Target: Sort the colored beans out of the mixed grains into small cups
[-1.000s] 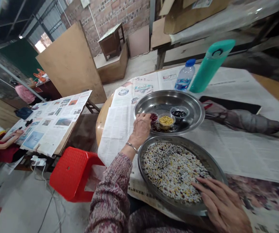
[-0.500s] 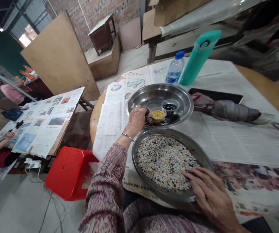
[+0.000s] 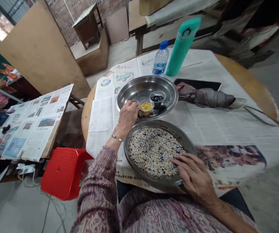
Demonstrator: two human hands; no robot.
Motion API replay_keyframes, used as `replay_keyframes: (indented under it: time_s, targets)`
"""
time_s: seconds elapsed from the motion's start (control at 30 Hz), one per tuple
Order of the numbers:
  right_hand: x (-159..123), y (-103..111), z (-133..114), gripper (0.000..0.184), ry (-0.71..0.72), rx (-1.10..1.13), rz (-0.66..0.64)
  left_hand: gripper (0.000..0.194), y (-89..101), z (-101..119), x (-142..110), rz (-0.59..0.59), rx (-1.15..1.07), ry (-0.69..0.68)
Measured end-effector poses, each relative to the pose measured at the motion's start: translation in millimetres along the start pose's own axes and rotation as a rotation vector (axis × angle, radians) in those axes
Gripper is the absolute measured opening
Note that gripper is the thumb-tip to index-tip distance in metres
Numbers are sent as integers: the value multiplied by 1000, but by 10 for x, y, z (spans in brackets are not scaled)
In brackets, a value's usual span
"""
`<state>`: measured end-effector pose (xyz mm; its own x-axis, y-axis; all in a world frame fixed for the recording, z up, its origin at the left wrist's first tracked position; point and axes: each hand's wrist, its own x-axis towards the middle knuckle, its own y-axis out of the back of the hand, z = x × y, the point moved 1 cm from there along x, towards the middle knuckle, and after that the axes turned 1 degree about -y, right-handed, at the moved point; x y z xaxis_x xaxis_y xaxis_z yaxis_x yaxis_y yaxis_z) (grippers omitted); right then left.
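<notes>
My left hand [image 3: 128, 115] reaches over the near-left rim of the far steel basin [image 3: 171, 105]. Its fingers are bent together by a small clear cup, mostly hidden behind them; what they pinch, if anything, does not show. Beside it in that basin are a cup of yellow kernels [image 3: 146, 106] and a cup of black beans [image 3: 157, 98]. My right hand [image 3: 196, 176] lies over the right rim of the nearer steel basin [image 3: 127, 155], fingers stretched out, tips at the edge of the mixed grains [image 3: 154, 150], which are white, yellow, black and dark red.
Behind the basins stand a water bottle [image 3: 160, 60] and a teal flask [image 3: 183, 47]. A folded grey umbrella [image 3: 208, 97] and a dark flat object [image 3: 200, 84] lie to the right. A red stool [image 3: 59, 173] and another newspaper-covered table [image 3: 39, 129] with a person are at left.
The view has shifted, so the table sits further left and higher in the picture. My left hand stays at the far basin's cups, and my right hand stays on the near basin's rim.
</notes>
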<state>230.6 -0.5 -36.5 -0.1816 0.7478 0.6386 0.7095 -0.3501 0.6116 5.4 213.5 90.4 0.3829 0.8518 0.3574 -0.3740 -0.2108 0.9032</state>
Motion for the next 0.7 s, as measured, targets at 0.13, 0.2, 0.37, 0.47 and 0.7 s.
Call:
replay_keyframes:
  time_s: [0.13, 0.2, 0.37, 0.47, 0.7]
  targets:
    - [12, 1, -8, 29, -5, 4, 7, 16, 126, 396, -682, -281, -89, -153]
    - [7, 1, -8, 28, -7, 3, 6, 16, 121, 553, -1065, -514, -108, -249]
    - [-17, -13, 4, 29, -46, 17, 9, 16, 15, 660, -1531, -817, -67, -249]
    - [-29, -33, 19, 29, -59, 26, 19, 23, -48, 602, -1403, -699, 32, -194]
    - [-25, -56, 14, 34, -73, 37, 48, 37, -230, 640, -1016, -366, 13, -46]
